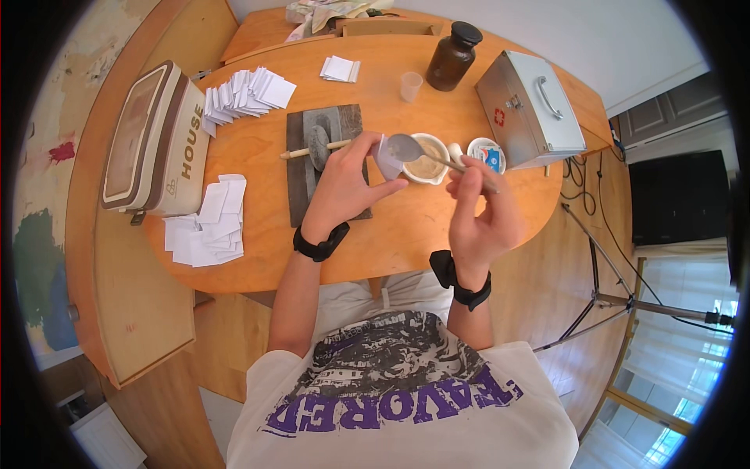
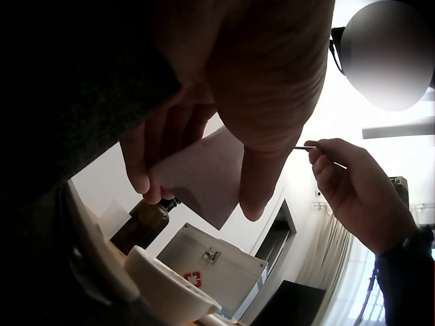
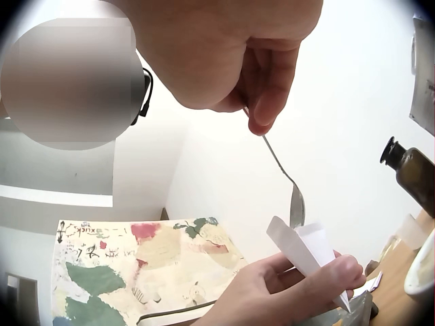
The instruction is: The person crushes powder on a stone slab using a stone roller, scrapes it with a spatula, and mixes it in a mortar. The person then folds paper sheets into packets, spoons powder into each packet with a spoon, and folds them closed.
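Note:
My left hand [image 1: 344, 187] holds a small white paper packet [image 1: 388, 159] between thumb and fingers; in the right wrist view the packet [image 3: 309, 251] is a cone with its mouth up. My right hand [image 1: 486, 215] pinches the handle of a metal spoon [image 1: 405, 147]. The spoon's bowl [image 3: 297, 207] dips at the packet's mouth in the right wrist view. Beneath and right of the packet stands a white mortar [image 1: 426, 170] with tan powder inside. What lies in the spoon cannot be made out.
Folded white packets [image 1: 250, 95] and loose papers [image 1: 209, 227] lie at the left beside a HOUSE box [image 1: 176, 148]. A dark board [image 1: 301, 195] holds a stone. Behind are a plastic cup [image 1: 411, 86], brown bottle [image 1: 451, 62] and metal case [image 1: 525, 117]; a small dish [image 1: 501, 166] sits right.

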